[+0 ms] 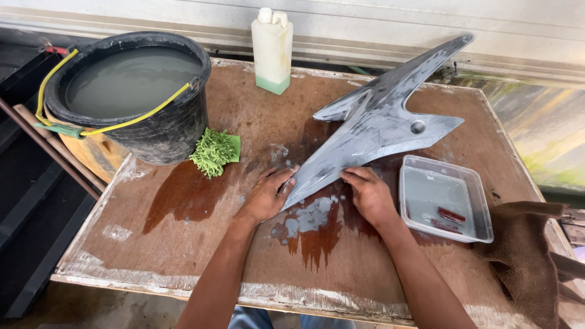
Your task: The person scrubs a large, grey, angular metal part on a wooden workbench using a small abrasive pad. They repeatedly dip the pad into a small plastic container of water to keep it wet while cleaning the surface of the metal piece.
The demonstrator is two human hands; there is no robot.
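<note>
The panel (378, 131) looks like smooth moulded plastic, grey and matt, streaked with pale wet residue. The table (183, 244) is bare plywood — rough, stained dark where wet, white and flaking at the edges. The bucket (164, 131) is matt black plastic; the tray (481, 219) clear glossy plastic; the mitt (213, 152) shaggy green cloth; the towel (524, 256) — brown, soft.

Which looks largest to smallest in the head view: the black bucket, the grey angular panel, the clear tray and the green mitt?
1. Grey angular panel, by span; the bucket may cover similar area.
2. Black bucket.
3. Clear tray.
4. Green mitt.
All sit at similar depth on the table, so the order is fairly safe.
</note>
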